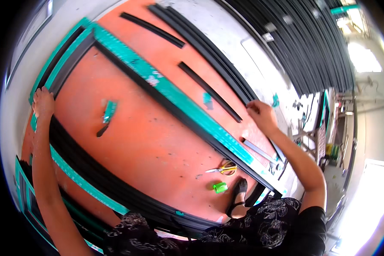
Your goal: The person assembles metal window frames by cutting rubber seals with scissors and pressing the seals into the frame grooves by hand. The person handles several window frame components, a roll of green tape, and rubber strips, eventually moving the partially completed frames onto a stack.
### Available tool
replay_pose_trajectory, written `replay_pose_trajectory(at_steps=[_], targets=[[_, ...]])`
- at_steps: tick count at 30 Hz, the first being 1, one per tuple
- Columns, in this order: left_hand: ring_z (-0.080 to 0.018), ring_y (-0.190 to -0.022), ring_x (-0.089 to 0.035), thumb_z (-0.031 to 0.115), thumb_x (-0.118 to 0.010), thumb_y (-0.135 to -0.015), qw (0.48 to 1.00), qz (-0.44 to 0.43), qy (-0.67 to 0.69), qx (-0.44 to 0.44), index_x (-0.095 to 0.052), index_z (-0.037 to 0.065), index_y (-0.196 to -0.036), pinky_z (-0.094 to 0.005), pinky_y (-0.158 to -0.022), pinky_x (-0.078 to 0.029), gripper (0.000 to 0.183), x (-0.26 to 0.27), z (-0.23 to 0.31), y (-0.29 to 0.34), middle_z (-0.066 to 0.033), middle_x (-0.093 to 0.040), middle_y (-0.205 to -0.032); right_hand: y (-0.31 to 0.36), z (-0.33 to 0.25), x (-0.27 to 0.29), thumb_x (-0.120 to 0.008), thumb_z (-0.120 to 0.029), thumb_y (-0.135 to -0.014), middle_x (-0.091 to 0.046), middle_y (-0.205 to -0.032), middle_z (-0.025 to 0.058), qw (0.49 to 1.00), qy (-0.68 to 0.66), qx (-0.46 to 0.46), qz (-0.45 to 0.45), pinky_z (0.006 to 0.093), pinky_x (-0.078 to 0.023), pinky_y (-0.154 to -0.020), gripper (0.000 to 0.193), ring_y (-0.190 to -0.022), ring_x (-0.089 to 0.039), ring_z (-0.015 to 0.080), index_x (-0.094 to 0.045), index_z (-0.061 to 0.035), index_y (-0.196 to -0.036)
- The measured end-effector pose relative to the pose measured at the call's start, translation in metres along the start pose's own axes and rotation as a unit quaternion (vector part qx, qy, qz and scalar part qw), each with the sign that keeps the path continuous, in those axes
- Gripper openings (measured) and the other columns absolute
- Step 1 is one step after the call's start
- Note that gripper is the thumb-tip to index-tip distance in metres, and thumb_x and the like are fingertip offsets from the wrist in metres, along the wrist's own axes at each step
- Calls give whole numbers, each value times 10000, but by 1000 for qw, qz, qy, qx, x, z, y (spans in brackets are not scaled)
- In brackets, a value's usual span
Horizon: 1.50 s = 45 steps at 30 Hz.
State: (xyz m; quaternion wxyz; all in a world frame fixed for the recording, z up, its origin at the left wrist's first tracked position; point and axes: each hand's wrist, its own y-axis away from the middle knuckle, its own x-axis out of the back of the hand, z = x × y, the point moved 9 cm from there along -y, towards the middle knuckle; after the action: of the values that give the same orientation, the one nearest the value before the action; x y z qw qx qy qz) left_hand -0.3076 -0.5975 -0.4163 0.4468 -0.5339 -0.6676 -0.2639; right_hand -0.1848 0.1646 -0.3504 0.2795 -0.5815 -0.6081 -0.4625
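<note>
The orange floor (128, 128) is carrying everything here, and across it the large green-filmed frame (175, 97) is stretching from near the floor's far-left corner toward the person's foot (240, 192) at the near edge. Its far-left corner is looking closed, with two sides meeting there; whether its other corners are joined I cannot tell. The green film is covering the long rail, so none of that covering seems to be stripped off yet. Beyond the floor's right edge a stack of dark bars (294, 47) is lying, while a pair of long dark profiles (202, 50) is running along that edge, apart from the frame. The left hand (43, 102) is touching the frame's left end, its fingers bending over the rim; gripping or merely resting, I cannot tell. The right hand (263, 116) is hovering at the profiles' near end, fingers curling toward the thumb, any pinch being unclear. Two black strips (211, 92) and a shorter grey strip (260, 151) are lying loose, unattached to the frame. Toward the near edge, scissors (222, 170) and a small green roll (220, 187) are lying unheld.
</note>
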Motion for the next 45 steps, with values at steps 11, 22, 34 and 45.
replay_pose_trajectory(at_steps=[11,22,34,45], targets=[[-388,-1056,-563,98,-571,-873,880,40,260,-395,-609,-12,-1112,-412,-900,-457,266,366,305,172,-199,-610,-1125,-80,61,-123,-728,-391,-792,-595,-1131,157,958,203,201,-31,451,-514,-873,435,-1106,-581,320,-643,-31,-1019],[-354,-1009,-595,296,-666,-854,967,-207,143,-41,-613,24,-1140,-398,-851,-483,398,287,66,339,-184,-611,-1009,-120,65,-111,-714,-244,-737,-638,-972,278,972,-131,197,1,479,-497,-810,430,-934,-624,434,-585,40,-1033],[-323,-1035,-613,573,-685,-799,638,-479,507,325,-488,-89,-1258,-473,-800,-531,829,67,56,507,-249,-605,-1092,71,127,-3,-656,-132,-869,-502,-686,28,969,-244,24,20,252,-348,-457,223,-514,-432,70,-576,18,-1012],[-475,-868,-605,436,-691,-757,795,-56,489,355,-446,-68,-973,-521,-777,-468,600,39,35,452,-312,-604,-897,290,-13,-64,-709,-98,-808,-550,-719,-20,983,-150,63,-82,233,-403,-535,238,-611,-495,67,-617,-12,-1009]])
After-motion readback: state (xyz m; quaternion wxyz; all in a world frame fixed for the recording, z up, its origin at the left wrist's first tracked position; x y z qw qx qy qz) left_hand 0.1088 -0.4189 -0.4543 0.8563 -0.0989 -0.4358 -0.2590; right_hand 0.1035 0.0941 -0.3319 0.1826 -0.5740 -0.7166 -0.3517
